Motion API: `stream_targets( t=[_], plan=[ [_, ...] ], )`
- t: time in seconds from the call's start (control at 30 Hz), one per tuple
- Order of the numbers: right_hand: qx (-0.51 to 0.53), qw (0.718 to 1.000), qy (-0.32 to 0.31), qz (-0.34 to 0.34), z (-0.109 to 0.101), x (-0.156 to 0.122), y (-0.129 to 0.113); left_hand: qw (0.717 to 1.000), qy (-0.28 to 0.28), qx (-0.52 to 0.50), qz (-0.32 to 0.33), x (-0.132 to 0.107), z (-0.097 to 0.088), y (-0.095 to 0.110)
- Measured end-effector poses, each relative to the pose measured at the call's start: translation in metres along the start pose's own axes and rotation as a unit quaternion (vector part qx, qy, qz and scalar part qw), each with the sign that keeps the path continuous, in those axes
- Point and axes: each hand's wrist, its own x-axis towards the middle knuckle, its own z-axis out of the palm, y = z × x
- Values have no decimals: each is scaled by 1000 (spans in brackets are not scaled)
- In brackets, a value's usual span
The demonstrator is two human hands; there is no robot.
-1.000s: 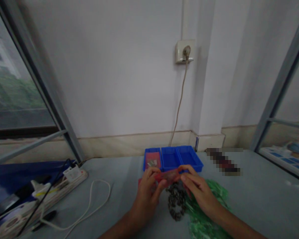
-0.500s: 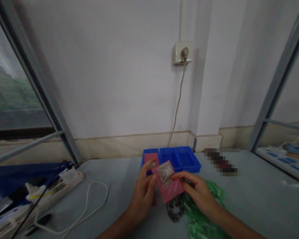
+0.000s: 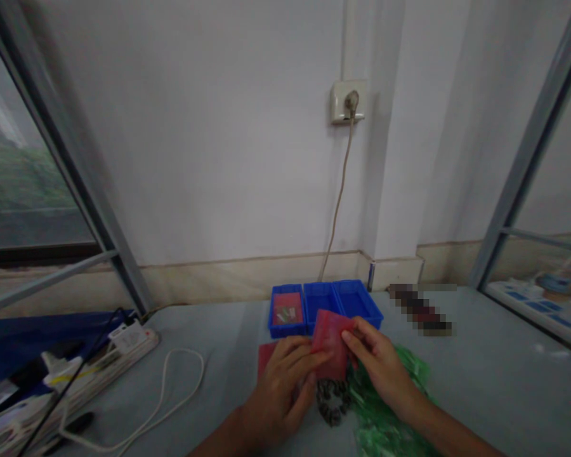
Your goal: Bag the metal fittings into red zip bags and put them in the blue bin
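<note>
Above the table, a small pink plastic bag point(image 3: 330, 330) is held between my two hands. My right hand point(image 3: 378, 362) pinches its upper right edge between thumb and fingers. My left hand point(image 3: 285, 381) has its fingers closed over the bag's lower left part, with the thumb below. Under my left hand lies another pink bag point(image 3: 266, 354), partly hidden. Just below the held bag sits a ring-shaped cluster of small dark pieces point(image 3: 332, 406). Crumpled green plastic point(image 3: 385, 419) lies beneath my right hand and forearm.
Behind my hands stand blue trays; the left tray point(image 3: 288, 331) holds a pink bag point(image 3: 288, 304) with small contents. A power strip point(image 3: 90, 387) and white cable point(image 3: 164, 393) lie at left. At the right back is a pixelated dark object point(image 3: 423, 311).
The held bag has turned, and its clear patch with the silvery contents no longer shows. My left hand has moved right and down, with its fingers now across the bag.
</note>
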Motion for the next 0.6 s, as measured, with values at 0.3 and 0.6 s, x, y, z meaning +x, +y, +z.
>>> stream_targets(
  t=[0.3, 0.6],
  plan=[
    [46, 996, -60, 46, 3, -2, 3, 996, 40, 78, 28, -7, 5, -5],
    [24, 994, -100, 45, 7, -6, 0, 996, 89, -6, 22, -5, 3, -7]
  ],
)
